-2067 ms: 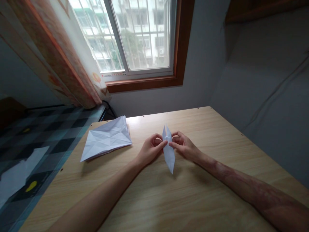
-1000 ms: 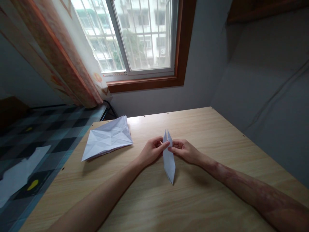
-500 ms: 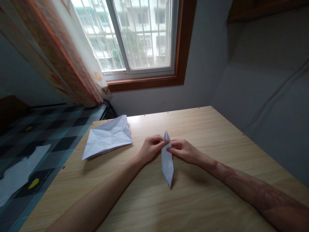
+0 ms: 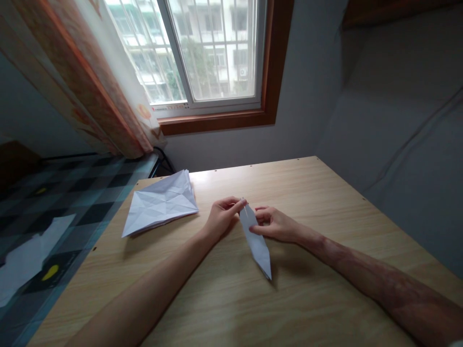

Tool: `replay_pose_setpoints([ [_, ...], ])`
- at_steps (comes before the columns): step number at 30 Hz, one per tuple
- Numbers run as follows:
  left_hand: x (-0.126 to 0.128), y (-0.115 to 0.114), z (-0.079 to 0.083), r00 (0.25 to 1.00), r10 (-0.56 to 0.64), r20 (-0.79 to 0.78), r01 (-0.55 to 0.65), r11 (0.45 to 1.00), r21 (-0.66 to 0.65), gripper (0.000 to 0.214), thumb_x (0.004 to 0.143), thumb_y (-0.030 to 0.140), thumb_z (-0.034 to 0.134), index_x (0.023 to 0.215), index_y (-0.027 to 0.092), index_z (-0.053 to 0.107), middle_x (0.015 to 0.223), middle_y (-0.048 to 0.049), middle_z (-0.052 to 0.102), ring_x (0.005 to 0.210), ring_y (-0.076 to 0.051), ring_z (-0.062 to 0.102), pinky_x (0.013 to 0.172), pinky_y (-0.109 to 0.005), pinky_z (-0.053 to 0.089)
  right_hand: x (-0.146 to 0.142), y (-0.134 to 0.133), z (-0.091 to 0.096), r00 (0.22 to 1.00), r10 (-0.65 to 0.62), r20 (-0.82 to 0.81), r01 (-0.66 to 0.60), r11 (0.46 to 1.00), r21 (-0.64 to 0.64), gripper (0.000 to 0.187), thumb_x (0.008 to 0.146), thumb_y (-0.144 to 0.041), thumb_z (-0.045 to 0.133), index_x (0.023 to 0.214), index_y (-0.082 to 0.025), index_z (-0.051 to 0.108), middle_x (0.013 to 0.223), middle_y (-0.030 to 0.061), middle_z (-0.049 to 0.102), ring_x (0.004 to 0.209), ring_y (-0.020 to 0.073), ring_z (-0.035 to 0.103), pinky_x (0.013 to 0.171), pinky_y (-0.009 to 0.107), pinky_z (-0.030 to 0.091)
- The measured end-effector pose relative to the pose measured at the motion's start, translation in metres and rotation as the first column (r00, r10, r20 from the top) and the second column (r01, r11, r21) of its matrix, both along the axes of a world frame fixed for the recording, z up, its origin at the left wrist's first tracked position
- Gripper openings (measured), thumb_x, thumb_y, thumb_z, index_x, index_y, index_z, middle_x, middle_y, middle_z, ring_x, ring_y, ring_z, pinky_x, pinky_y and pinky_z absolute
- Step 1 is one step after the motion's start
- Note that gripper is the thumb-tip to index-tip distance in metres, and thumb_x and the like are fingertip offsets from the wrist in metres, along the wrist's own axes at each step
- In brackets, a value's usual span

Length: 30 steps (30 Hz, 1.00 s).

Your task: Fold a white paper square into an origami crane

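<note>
— White, that narrow folded paper piece (image 4: 256,241) between the hands. Where exactly does it sit?

— Over the middle of the pale wooden surface (image 4: 325,202), slanting from an upper tip down to a sharp point nearer the person. Whether that point touches the wood, I cannot tell from where I stand.

— And the hands?

— Both have hold of it. The left hand (image 4: 222,219) is closed in a pinch on the upper tip, thumb and forefinger together. The right hand (image 4: 277,225) grips the right edge a little lower, with its fingers curled in.

— Anything else lying about?

— A loose stack of creased white paper sheets (image 4: 161,202) lies well apart from the hands, at the far left corner of the surface. Beyond it an orange patterned curtain (image 4: 108,96) hangs beside the barred window (image 4: 213,48). A dark checked covering (image 4: 72,193) runs along the left, with a white paper scrap (image 4: 25,260) on it.
</note>
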State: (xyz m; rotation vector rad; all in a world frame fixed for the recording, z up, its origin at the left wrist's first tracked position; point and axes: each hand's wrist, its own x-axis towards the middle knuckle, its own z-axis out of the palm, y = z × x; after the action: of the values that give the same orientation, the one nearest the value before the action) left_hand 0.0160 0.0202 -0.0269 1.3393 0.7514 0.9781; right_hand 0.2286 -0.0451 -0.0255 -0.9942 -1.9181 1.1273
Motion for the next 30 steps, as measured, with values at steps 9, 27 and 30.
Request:
replay_pose_setpoints([
  [9, -0.002, 0.011, -0.004, 0.982, 0.167, 0.086, -0.166, 0.986, -0.024, 0.049, 0.086, 0.061, 0.084, 0.096, 0.013, 0.082, 0.089, -0.0059, 0.074, 0.073, -0.013, 0.064, 0.075, -0.027, 0.055, -0.002, 0.005, -0.015, 0.936, -0.175, -0.304, 0.112, 0.97, -0.214, 0.037, 0.092, -0.051, 0.082, 0.106, -0.016, 0.081, 0.101, 0.0076, 0.081, 0.095, 0.0261, 0.074, 0.085, 0.036, 0.058],
  [27, 0.001, -0.021, 0.009, 0.885, -0.367, -0.286, 0.407, 0.908, 0.094, 0.055, 0.098, 0.051, 0.076, 0.137, 0.016, 0.06, 0.101, -0.0099, 0.079, 0.072, -0.015, 0.068, 0.068, -0.026, 0.055, 0.01, 0.026, -0.036, 0.748, -0.522, -0.409, 0.499, 0.85, -0.172, 0.044, 0.081, -0.059, 0.089, 0.087, -0.019, 0.07, 0.072, 0.0015, 0.068, 0.065, 0.0167, 0.058, 0.06, 0.03, 0.044],
  [30, 0.001, -0.021, 0.009, 0.882, -0.387, -0.27, 0.418, 0.906, 0.069, 0.055, 0.098, 0.055, 0.077, 0.132, 0.016, 0.061, 0.097, -0.0092, 0.08, 0.068, -0.014, 0.067, 0.064, -0.025, 0.054, 0.009, 0.026, -0.036, 0.757, -0.504, -0.416, 0.48, 0.861, -0.171, 0.043, 0.081, -0.057, 0.089, 0.089, -0.019, 0.07, 0.074, 0.0016, 0.069, 0.067, 0.017, 0.059, 0.061, 0.03, 0.045],
])
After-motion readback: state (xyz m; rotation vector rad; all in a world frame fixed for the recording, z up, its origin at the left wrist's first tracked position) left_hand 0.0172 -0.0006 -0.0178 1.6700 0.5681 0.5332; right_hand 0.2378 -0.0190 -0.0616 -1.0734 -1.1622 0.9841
